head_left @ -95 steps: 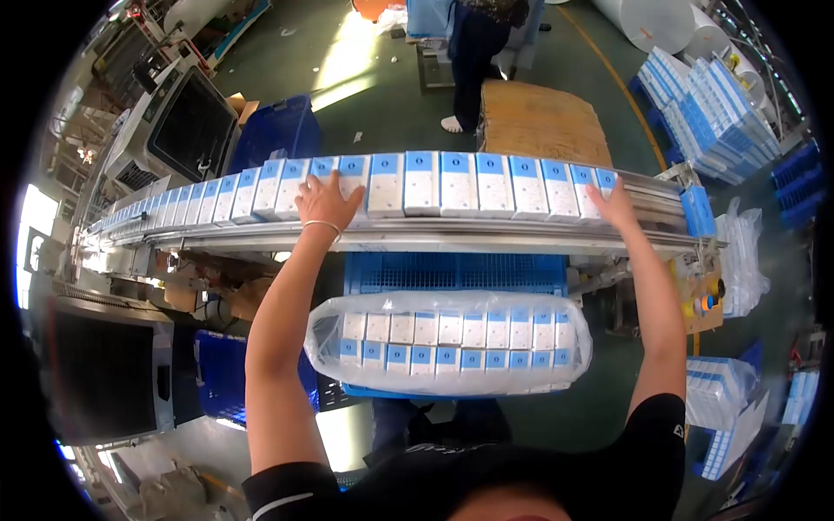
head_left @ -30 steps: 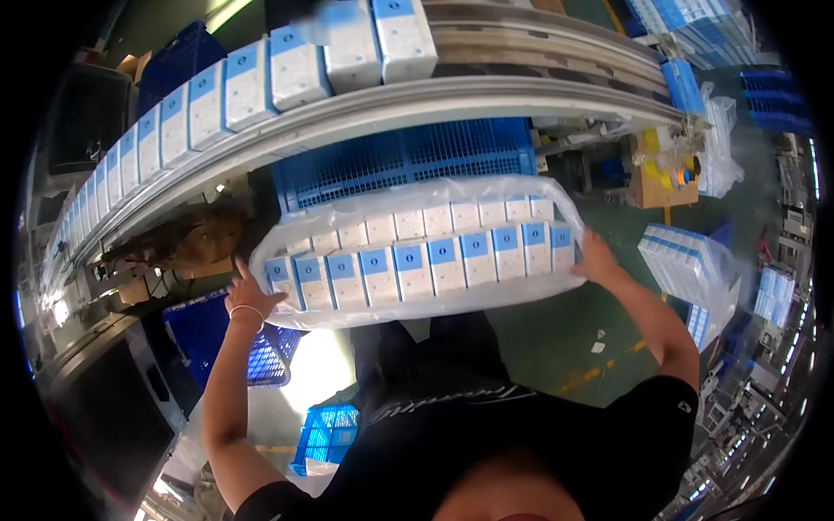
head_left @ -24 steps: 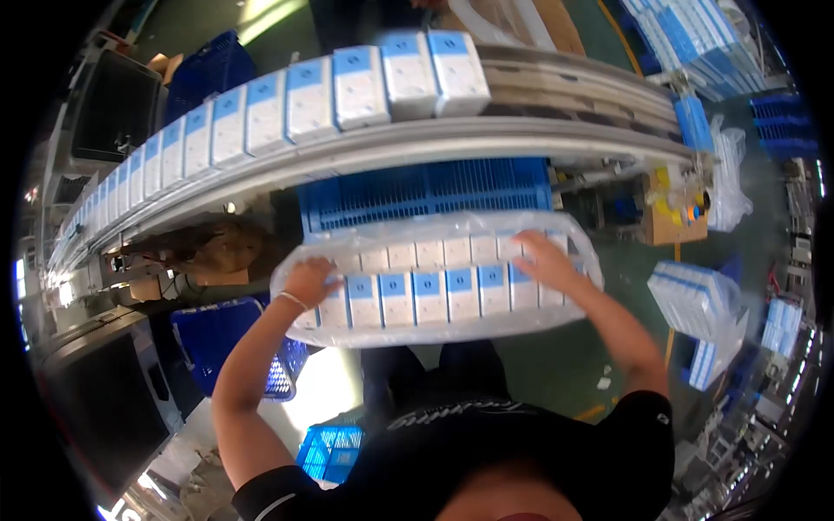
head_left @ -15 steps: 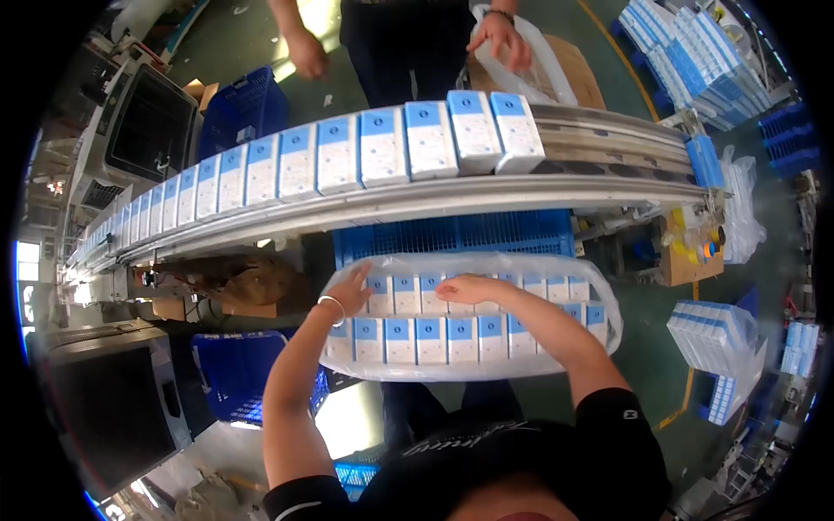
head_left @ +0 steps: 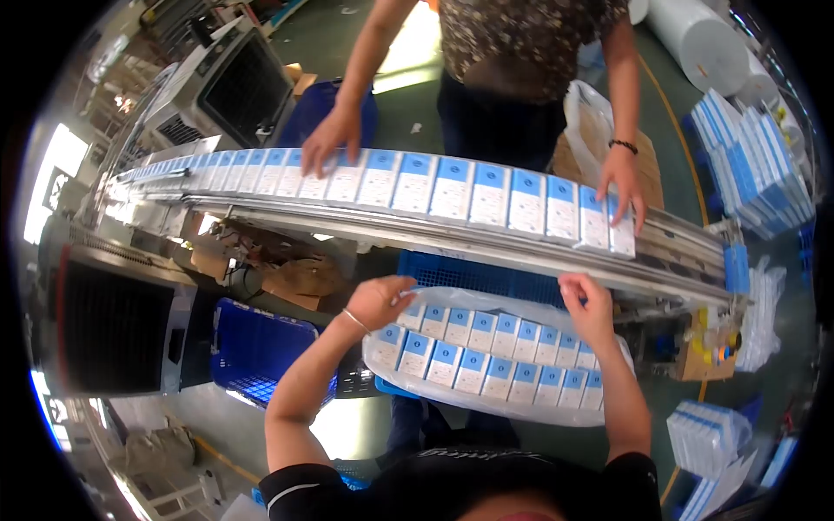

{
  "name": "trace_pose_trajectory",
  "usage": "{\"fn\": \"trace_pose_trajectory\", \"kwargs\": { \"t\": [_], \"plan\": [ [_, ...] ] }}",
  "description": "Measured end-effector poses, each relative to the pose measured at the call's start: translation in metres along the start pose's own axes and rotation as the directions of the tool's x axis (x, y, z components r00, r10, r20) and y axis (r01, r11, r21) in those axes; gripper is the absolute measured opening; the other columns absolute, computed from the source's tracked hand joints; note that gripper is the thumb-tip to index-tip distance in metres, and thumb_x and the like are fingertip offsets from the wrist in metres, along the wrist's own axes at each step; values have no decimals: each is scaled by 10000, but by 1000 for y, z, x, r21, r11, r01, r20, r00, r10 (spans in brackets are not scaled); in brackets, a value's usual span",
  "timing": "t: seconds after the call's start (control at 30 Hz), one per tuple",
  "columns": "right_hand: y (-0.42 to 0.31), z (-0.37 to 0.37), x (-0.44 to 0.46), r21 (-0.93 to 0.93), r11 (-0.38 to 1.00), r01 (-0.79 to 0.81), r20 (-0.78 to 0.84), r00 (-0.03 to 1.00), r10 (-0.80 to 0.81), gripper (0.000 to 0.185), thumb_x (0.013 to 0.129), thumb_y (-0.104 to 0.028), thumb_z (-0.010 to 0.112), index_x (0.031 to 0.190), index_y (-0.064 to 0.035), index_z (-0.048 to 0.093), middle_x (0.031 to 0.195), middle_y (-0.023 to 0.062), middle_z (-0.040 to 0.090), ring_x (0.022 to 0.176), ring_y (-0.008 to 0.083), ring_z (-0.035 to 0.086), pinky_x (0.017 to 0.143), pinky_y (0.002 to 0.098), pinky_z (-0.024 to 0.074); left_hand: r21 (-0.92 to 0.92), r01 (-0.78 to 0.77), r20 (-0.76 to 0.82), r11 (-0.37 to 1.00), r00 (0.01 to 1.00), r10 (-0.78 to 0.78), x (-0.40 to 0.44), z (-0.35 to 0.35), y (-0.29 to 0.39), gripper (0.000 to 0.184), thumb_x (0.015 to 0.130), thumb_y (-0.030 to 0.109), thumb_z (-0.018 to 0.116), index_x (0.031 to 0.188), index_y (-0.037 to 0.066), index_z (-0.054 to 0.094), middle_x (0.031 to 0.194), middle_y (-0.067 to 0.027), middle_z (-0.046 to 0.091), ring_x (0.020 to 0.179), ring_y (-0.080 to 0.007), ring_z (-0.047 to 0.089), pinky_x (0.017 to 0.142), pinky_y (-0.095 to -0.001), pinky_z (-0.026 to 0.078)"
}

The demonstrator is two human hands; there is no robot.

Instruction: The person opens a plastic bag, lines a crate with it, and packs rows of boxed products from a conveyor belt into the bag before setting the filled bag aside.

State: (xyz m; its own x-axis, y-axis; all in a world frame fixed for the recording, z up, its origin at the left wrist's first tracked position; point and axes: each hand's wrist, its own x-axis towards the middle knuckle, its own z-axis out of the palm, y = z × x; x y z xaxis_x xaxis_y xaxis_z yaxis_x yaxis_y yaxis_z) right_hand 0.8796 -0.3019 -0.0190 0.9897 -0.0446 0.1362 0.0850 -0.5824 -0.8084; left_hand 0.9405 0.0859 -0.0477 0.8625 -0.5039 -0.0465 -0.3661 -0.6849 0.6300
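Note:
A clear plastic bag [head_left: 504,408] spreads around two rows of small blue-and-white boxes [head_left: 473,369] in front of me. At its far left corner, my left hand [head_left: 380,302] is closed on the bag's edge. My right hand [head_left: 592,311] is over the far right corner with its fingers curled in; whether plastic is between them cannot be made out. Under the bag's far side a blue crate [head_left: 486,276] shows.
Beyond the bag runs a conveyor [head_left: 521,252] with a long row of upright boxes [head_left: 452,187]. Across it, a co-worker's hands [head_left: 334,139] touch the row. A blue basket [head_left: 261,343] stands at left, stacked cartons [head_left: 751,165] at far right.
Both my hands have left the box tops and moved to the bag's far corners, fingers now curled. The co-worker's hands have come down onto the conveyor boxes. The view has shifted.

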Motion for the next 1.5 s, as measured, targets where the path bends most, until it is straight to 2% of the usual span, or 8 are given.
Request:
{"fn": "trace_pose_trajectory", "kwargs": {
  "t": [0.2, 0.27, 0.53, 0.7, 0.8, 0.87, 1.03, 1.5],
  "plan": [
    [-2, 43, -59, -7, 1000, -23, 59, 998, 23, 129, 833, -42, 623, 959, -18, 638, 806, 86, 653, 685, 143, 608, 641, 260, 480, 138, 349, -689, 927, 706, -164, 3, -123, -117, 146, 842, 157, 603, 948, 62, 635, 804, -148, 638, 731, -327, 623, 686, -404, 507],
    [-2, 59, -78, 30, 993, -114, 76, 991, 111, 120, 833, -41, 623, 950, -17, 642, 801, 74, 658, 685, 121, 602, 646, 248, 475, 280, 379, -754, 882, 655, -43, 5, -153, -192, 236, 834, 191, 611, 1002, 25, 597, 937, -187, 615, 898, -365, 588, 806, -437, 476],
    [-20, 104, -112, 5, 977, -214, 285, 937, 204, 178, 827, -73, 631, 994, -13, 624, 875, 129, 668, 752, 200, 664, 686, 286, 532, 143, 834, -729, 534, 453, -513, 11, -223, -262, 490, 855, 368, 554, 1206, 29, 516, 1295, -211, 476, 1202, -410, 438, 984, -484, 388],
    [-41, 124, -103, -57, 971, -230, 335, 912, 236, 181, 827, -77, 630, 993, -6, 626, 831, 117, 663, 746, 193, 655, 684, 293, 518, 511, 698, -669, 502, 690, -278, 34, -189, -331, 564, 958, 444, 362, 1404, 99, 378, 1466, -168, 339, 1360, -395, 272, 1103, -564, 178],
    [3, 153, -110, 53, 983, -175, 438, 889, 135, 183, 844, -36, 604, 1019, 14, 611, 893, 88, 654, 821, 157, 627, 749, 279, 505, 438, 703, -582, 560, 696, -419, 25, -196, -285, 576, 958, 468, 346, 1405, 106, 379, 1484, -163, 306, 1355, -404, 277, 1095, -572, 198],
    [-44, 148, -105, -158, 971, -178, 554, 799, 236, 362, 897, -217, 580, 1187, -1, 576, 1078, 248, 626, 1036, 376, 585, 899, 411, 447, 334, 687, -565, 646, 694, -446, 19, -198, -253, 584, 958, 483, 336, 1405, 110, 380, 1496, -160, 284, 1353, -409, 281, 1089, -577, 211],
    [-53, 177, -83, -97, 994, -49, 629, 771, 99, 250, 940, -225, 540, 1081, -31, 611, 957, 206, 653, 889, 306, 617, 802, 376, 474, 131, 615, -576, 777, 685, -446, 0, -194, -199, 503, 941, 447, 411, 1270, 79, 509, 1314, -171, 474, 1226, -350, 443, 994, -492, 349],
    [-5, 172, -72, -151, 977, 151, 671, 742, -11, 227, 906, -217, 575, 1070, -70, 631, 861, 98, 659, 761, 209, 606, 704, 335, 495, 355, 465, -604, 811, 776, -180, -64, -154, -170, 388, 879, 371, 537, 1062, 33, 592, 1069, -151, 580, 1061, -320, 520, 889, -427, 408]
  ]
}}
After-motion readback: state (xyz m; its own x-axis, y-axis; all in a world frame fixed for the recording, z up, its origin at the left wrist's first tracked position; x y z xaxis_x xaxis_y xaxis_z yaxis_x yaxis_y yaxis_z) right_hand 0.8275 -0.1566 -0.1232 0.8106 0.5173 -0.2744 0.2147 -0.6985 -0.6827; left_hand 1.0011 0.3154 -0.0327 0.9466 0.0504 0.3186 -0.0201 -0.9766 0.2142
